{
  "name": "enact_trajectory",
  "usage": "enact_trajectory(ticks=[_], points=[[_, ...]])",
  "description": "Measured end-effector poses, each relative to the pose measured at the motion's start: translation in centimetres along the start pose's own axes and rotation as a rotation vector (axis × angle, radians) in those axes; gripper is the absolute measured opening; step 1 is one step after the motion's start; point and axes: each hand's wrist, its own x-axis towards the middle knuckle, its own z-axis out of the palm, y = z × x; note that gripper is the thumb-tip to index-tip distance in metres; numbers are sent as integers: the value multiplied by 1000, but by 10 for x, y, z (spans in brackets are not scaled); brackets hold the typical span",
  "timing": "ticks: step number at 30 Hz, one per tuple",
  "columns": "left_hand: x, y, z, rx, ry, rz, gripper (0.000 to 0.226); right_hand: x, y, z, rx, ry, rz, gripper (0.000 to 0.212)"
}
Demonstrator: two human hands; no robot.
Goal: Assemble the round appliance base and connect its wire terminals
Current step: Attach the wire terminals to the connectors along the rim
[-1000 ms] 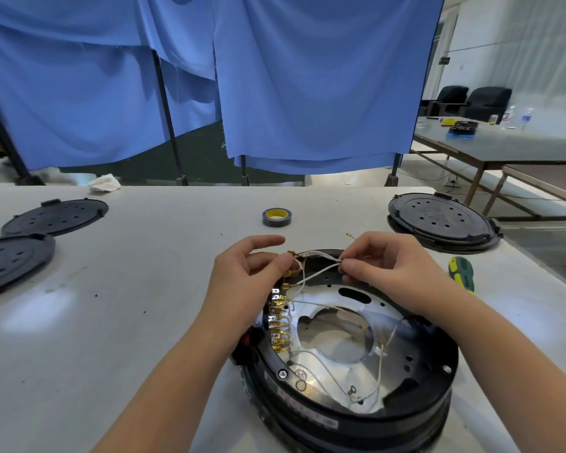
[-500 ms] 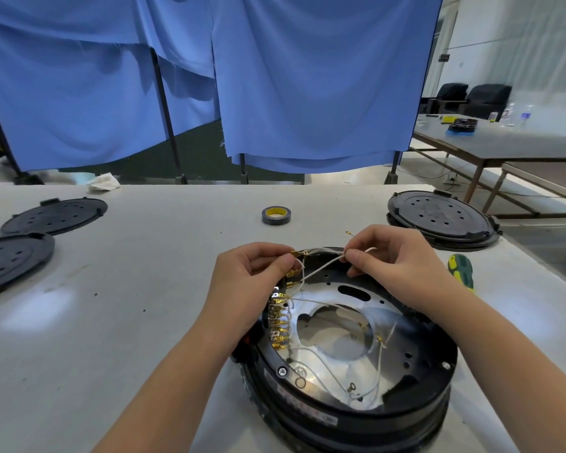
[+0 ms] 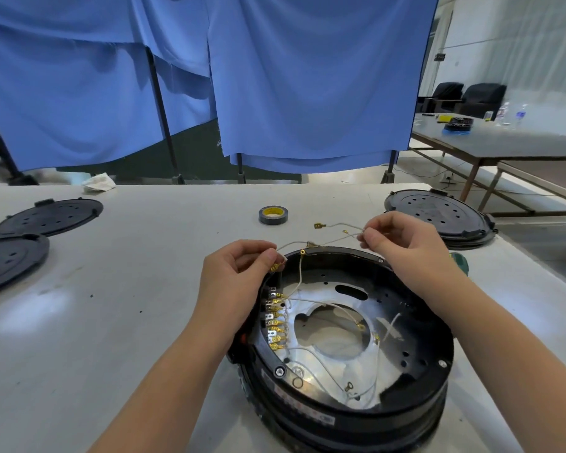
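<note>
The label on the appliance base (image 3: 311, 416) is too blurred to read.

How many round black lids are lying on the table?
3. Two black lids lie at the table's left edge, one far, one nearer. The third lies far right, possibly stacked on another.

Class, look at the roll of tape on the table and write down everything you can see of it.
The roll of tape is a small ring with a dark grey outer band and a yellow inner core that bears dark print too small to read. It lies flat on the pale table, hole upward, beyond the round appliance base and between the two hands as seen from the head camera. Nothing touches it except the table; both hands are nearer the camera, busy with white wires.
</note>
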Motion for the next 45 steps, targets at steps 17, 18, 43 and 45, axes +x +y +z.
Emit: enact_trajectory(ticks=[17, 18, 43, 45], points=[[-4, 1, 3, 107, -106, 80, 8, 12, 61, -33, -472, 72, 443, 7], [-4, 2, 3, 109, -115, 81, 8, 12, 61, -33, -467, 49, 436, 8], [-15, 16, 7, 152, -266, 110, 24, -29, -18, 26, -253, -149, -189, 20], [-15, 17, 7, 127, -271, 88, 28, -30, -18, 26, -254, -122, -208, 18]])
